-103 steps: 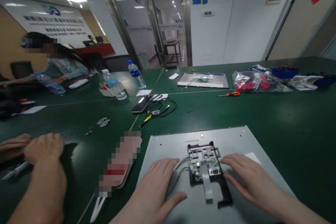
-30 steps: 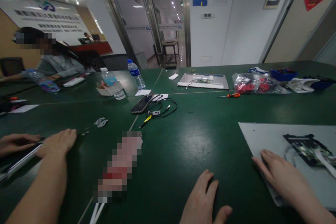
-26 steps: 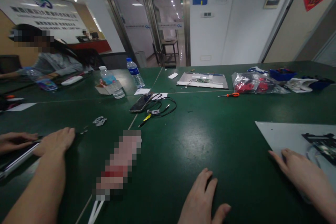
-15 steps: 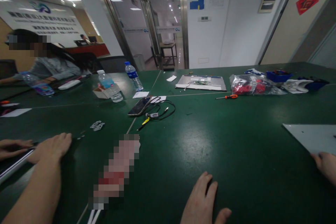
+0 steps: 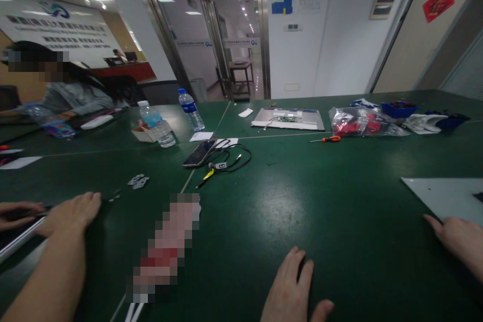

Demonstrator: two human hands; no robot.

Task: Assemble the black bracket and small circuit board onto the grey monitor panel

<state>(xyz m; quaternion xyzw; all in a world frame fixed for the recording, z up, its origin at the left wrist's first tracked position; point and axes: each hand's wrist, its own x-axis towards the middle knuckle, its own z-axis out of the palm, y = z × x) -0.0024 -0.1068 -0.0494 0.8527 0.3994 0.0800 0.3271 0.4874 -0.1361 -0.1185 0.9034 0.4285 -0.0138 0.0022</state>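
My left hand [image 5: 290,284] lies palm down on the green table [image 5: 350,196], fingers stretched and thumb apart, holding nothing. Near the right edge, my right hand [image 5: 458,241] is at the near edge of a flat, light grey panel [image 5: 449,193]. Its thumb points out to the left; its other fingers are mostly cut off by the frame. The panel is partly out of view too, with a dark patch at the frame's edge. Left of my left hand lies a pixelated pink and red item [image 5: 171,236] with white strips at its lower end.
A co-worker's forearm and hand [image 5: 71,211] rest by a silver-edged device [image 5: 22,236] on the left. Ahead lie a phone [image 5: 199,153], black cable [image 5: 247,153], orange screwdriver [image 5: 331,139], board-bearing panel [image 5: 260,119], plastic bag [image 5: 362,123] and bottles [image 5: 192,110]. Another person [image 5: 79,90] sits far left.
My right hand has moved left along the panel's near edge, more of it now showing. The panel has shifted slightly left. My left hand stays in place.
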